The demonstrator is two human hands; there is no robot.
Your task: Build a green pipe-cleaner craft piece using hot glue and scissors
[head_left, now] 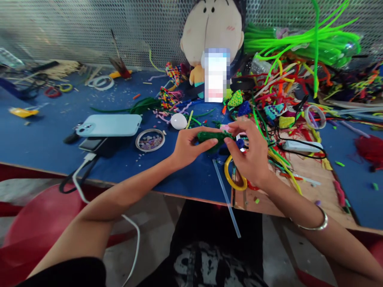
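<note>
A dark green fuzzy piece, seemingly bent pipe cleaner [207, 136], lies between my two hands above the front of the blue table. My left hand [189, 146] pinches its left end between thumb and fingers. At its right end, the thumb and forefinger of my right hand [249, 150] close on it; the fingertips partly hide what they grip. Just below my right hand are a yellow ring [226, 175] and a clear glue stick [226, 199] that juts over the table edge. A white egg-shaped object [178, 121] sits beyond my left hand.
A light blue phone [115, 125] rests on a dark device with a white cable [78, 185]. Nearby is a round tin of beads [150, 140]. A plush doll [215, 32] stands behind a lit phone [216, 77]. Bright green pipe cleaners [299, 42] and tangled scraps crowd the right.
</note>
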